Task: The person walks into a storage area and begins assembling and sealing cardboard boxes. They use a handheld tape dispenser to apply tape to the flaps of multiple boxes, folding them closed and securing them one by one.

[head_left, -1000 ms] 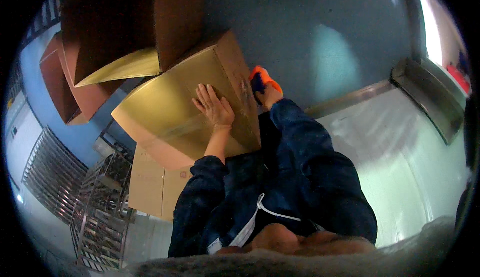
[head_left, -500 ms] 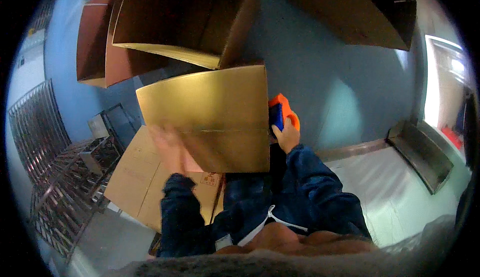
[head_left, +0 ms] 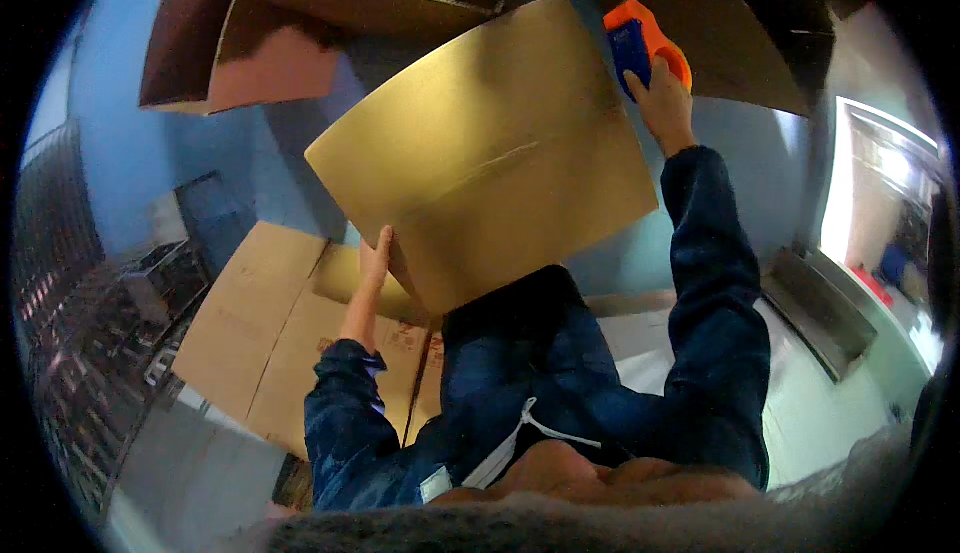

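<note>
A brown cardboard box (head_left: 490, 153) is tilted up in front of me, with a taped seam across the face I see. My left hand (head_left: 376, 258) grips its lower left edge, thumb on the near face and the other fingers hidden behind it. In my right hand (head_left: 663, 103) is an orange and blue tape dispenser (head_left: 632, 51), held by its orange handle close to the box's upper right side. The dispenser is apart from the box face; whether it touches the far side I cannot tell.
Flattened cardboard boxes (head_left: 270, 323) lie at my lower left. Open cartons (head_left: 275, 63) stand at the far left, and another carton (head_left: 735, 43) at the far right. A metal rack (head_left: 60, 353) is on the left. On the right lies a metal channel (head_left: 820, 318) near a bright doorway.
The box has tilted, its right side rising. My right hand has moved up and right with the dispenser. My left hand has gone from the face to the lower left edge.
</note>
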A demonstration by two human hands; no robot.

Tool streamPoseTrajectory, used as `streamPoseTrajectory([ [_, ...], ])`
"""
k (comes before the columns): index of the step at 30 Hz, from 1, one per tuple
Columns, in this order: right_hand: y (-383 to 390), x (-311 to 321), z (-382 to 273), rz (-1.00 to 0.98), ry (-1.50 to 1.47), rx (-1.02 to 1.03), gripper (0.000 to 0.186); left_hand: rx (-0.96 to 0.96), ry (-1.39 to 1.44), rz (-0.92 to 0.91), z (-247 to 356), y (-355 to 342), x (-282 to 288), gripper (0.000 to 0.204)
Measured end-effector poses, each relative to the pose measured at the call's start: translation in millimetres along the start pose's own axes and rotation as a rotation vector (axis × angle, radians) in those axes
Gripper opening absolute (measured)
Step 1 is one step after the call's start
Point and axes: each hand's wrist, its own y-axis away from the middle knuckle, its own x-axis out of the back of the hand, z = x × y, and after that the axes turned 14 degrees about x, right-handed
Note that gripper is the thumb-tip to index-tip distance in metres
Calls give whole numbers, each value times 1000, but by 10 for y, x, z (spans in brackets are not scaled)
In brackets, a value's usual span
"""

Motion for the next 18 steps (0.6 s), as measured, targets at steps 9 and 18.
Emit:
streamPoseTrajectory([
  [9, 1253, 132, -249, 119, -135, -147, 38, 290, 719, -536, -370, 316, -442, 53],
  [18, 1311, -690, -275, 62, 253, 110, 38, 267, 873, -491, -19, -277, -280, 63],
])
